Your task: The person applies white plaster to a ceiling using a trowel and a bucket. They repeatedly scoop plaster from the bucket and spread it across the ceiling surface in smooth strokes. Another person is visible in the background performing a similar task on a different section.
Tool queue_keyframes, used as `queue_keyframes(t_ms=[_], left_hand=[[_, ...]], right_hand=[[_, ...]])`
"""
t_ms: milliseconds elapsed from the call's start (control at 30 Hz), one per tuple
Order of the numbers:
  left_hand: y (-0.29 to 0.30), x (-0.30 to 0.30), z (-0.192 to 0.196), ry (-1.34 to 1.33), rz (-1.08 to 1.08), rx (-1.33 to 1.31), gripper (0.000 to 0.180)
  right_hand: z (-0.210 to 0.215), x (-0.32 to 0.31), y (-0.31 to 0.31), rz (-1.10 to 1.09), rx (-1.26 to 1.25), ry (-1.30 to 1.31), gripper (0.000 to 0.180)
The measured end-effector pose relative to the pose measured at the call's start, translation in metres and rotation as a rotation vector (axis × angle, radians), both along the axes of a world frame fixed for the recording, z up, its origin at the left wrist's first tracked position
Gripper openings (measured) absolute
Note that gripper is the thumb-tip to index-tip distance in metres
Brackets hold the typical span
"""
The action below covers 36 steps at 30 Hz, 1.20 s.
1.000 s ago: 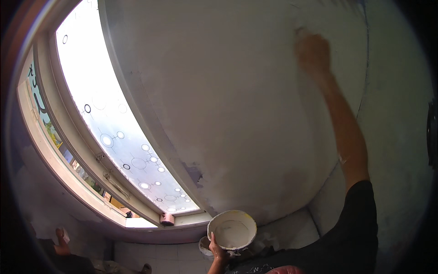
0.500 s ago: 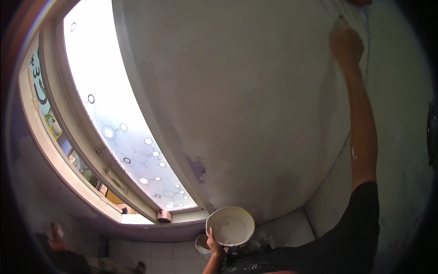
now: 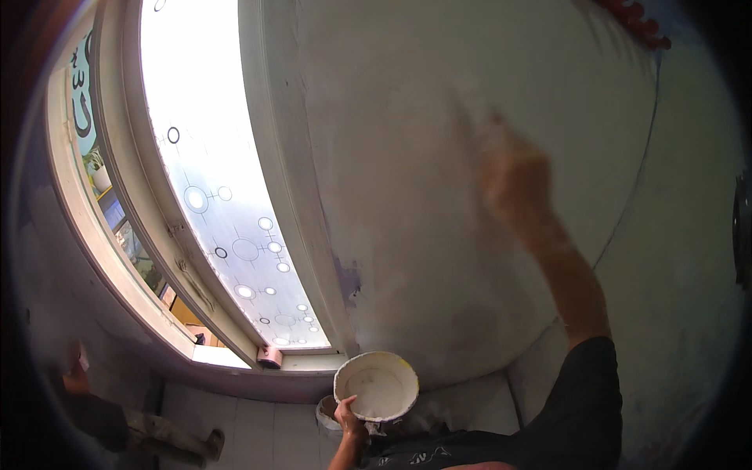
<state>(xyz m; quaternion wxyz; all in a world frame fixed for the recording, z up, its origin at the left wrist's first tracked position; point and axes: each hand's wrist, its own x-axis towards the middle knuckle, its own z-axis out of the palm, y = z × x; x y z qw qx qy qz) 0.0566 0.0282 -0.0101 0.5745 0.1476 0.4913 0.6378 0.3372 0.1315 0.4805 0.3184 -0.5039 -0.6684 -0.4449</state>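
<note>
My left hand (image 3: 350, 417) grips the near left rim of a round white bucket (image 3: 401, 389), thumb over the edge. Pale, whitish material coats the bucket's inside and bottom. My right arm reaches up and forward to the grey-white wall (image 3: 392, 196). At its end, my right hand (image 3: 517, 178) is closed like a fist and smeared by motion. A blurred pale shape with a dark spot shows at its top; what it holds cannot be made out. The hand is at or very close to the wall surface.
A frosted window (image 3: 235, 204) with circle patterns fills the left, beside an opening. A pinkish roll-shaped object (image 3: 269, 357) stands on the sill. A second bucket (image 3: 327, 413) sits below mine. Another person (image 3: 94, 411) is at lower left. A red scalloped object (image 3: 638, 23) is at upper right.
My right hand has swept from the wall's upper right corner down and left across it. The view has shifted, bringing the red object further in. My left hand still holds the bucket.
</note>
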Motion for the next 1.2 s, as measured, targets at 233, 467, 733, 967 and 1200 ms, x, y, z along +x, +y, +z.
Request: queue_keyframes(t_ms=[233, 467, 733, 967, 1200], left_hand=[[0.007, -0.023, -0.064, 0.054, -0.025, -0.061, 0.041], [0.002, -0.016, -0.052, -0.034, 0.055, 0.005, 0.040], [-0.002, 0.001, -0.013, 0.125, 0.035, -0.060, 0.029], [-0.010, -0.004, -0.014, 0.110, 0.032, -0.074, 0.023], [-0.023, -0.014, -0.021, 0.355, -0.011, -0.049, 0.033]], right_hand=[[0.169, 0.173, 0.036, -0.426, 0.555, 0.224, 0.032], [0.083, 0.025, 0.090, -0.041, 0.482, -0.120, 0.020], [0.017, 0.017, 0.002, 0.151, 0.092, -0.055, 0.030], [0.004, 0.320, 0.013, -0.764, 0.290, 0.744, 0.034], [-0.007, 0.183, 0.065, -0.538, 0.328, 0.339, 0.032]])
